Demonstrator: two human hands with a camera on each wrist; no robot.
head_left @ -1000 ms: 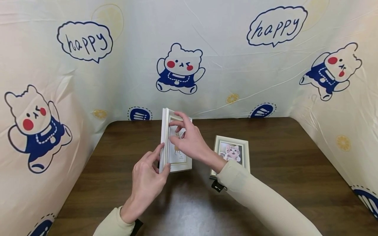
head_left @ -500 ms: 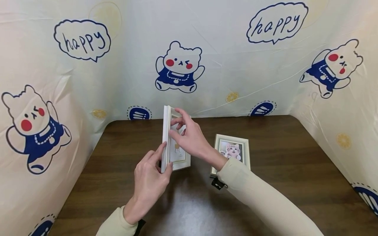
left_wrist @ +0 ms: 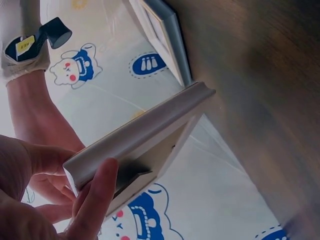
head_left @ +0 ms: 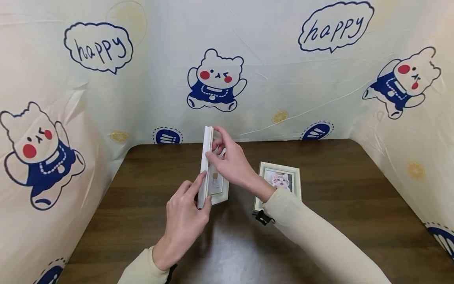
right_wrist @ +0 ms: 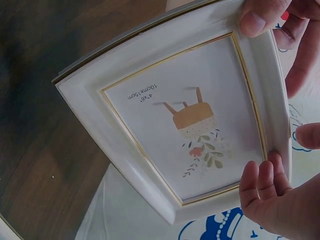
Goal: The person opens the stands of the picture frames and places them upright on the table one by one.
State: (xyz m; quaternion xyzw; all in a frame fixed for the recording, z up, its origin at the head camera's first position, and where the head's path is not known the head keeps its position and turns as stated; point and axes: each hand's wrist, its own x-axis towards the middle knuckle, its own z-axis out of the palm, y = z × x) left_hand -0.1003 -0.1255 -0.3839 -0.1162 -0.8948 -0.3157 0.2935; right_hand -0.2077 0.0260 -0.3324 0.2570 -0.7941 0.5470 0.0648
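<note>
Holding white rectangular wooden picture frame point(head_left: 210, 169) upright near the brown table's point(head_left: 337, 205) far edge.
Left hand point(head_left: 184, 221) pinches lower edge, right hand point(head_left: 230, 163) grips top; likely light, rigid, glazing fragile — hold by rails.

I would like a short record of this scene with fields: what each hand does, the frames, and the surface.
left hand: pinches the lower edge of the white frame
right hand: holds the frame's upper part, fingers on its front
white frame: upright on edge, flower-stool print inside
second frame: cat picture, lying flat on the table, right of the hands
table: dark wood
</note>
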